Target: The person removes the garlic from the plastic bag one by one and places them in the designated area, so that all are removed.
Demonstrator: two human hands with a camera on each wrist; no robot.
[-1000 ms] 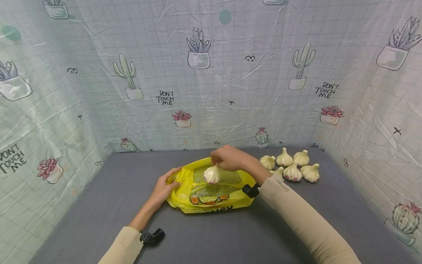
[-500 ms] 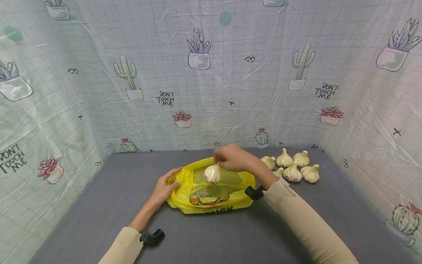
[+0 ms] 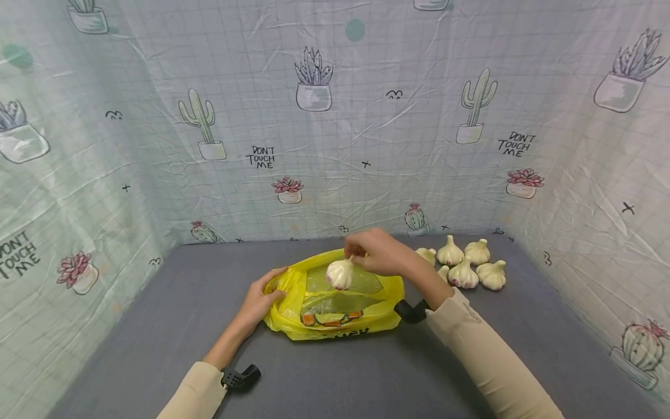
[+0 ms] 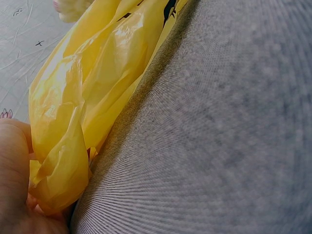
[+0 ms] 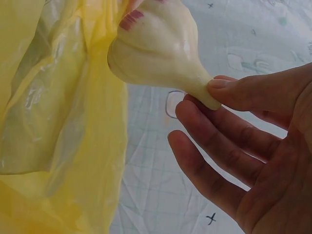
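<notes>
A yellow plastic bag (image 3: 289, 321) with a clear window lies on the table, its mouth spread. My left hand (image 3: 259, 301) holds the bag's left edge; in the left wrist view the thumb (image 4: 12, 165) is in front of the bunched plastic, and most fingers are hidden. Over the bag's opening, my right hand (image 3: 381, 252) pinches a garlic bulb (image 3: 340, 274) by its stem, the round end hanging down. The right wrist view shows the stem between thumb and fingertips, with the bulb's purple-marked base (image 5: 131, 20) near the yellow plastic.
Several more garlic bulbs (image 3: 463, 273) sit grouped at the table's back right, partly hidden behind my right forearm. A patterned cloth (image 3: 335, 134) hangs round the back and sides of the grey table (image 3: 173, 326). Each wrist carries a black camera mount (image 3: 241, 378).
My right hand has shifted slightly right and the garlic bulb in it has risen a little. The left hand and the bag stay in place.
</notes>
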